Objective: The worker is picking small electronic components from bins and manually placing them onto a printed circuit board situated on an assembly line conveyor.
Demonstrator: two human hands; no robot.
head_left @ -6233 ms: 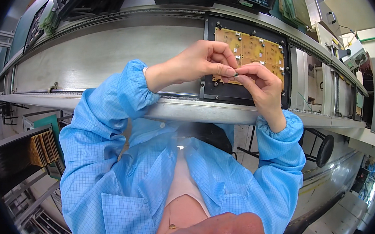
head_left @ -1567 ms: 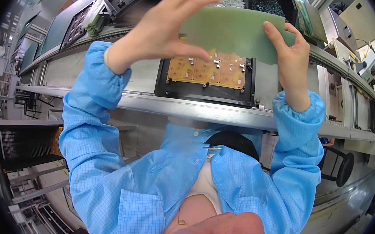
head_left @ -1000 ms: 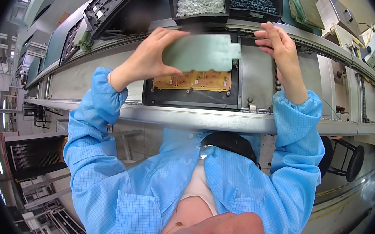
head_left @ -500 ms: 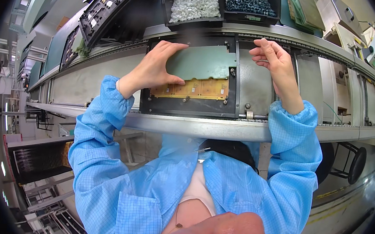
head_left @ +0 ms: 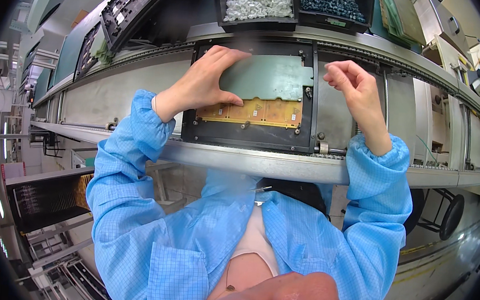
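Observation:
My left hand [head_left: 206, 84] spans the left end of a flat pale-green plate [head_left: 269, 75], thumb on its near edge and fingers at its far edge. The plate has a notched near edge. It lies over the far part of a yellow-brown circuit board panel [head_left: 249, 112], whose near strip shows. Both are within a black frame-like fixture [head_left: 218, 135]. Right of the fixture, my right hand [head_left: 362, 92] is raised with fingers curled and thumb pressed to them. Whether anything is between those fingertips cannot be made out.
The fixture sits between metal conveyor rails [head_left: 250, 162]. Behind it stand a black bin of white parts [head_left: 258, 3] and a black bin of dark blue parts [head_left: 332, 4]. A black tray [head_left: 138, 4] leans at the far left. Green sheets [head_left: 400, 18] are stacked at the far right.
The scene has shifted slightly to the right in view. My right hand's fingers have drawn closer together and it sits a little lower. My left hand stays on the plate.

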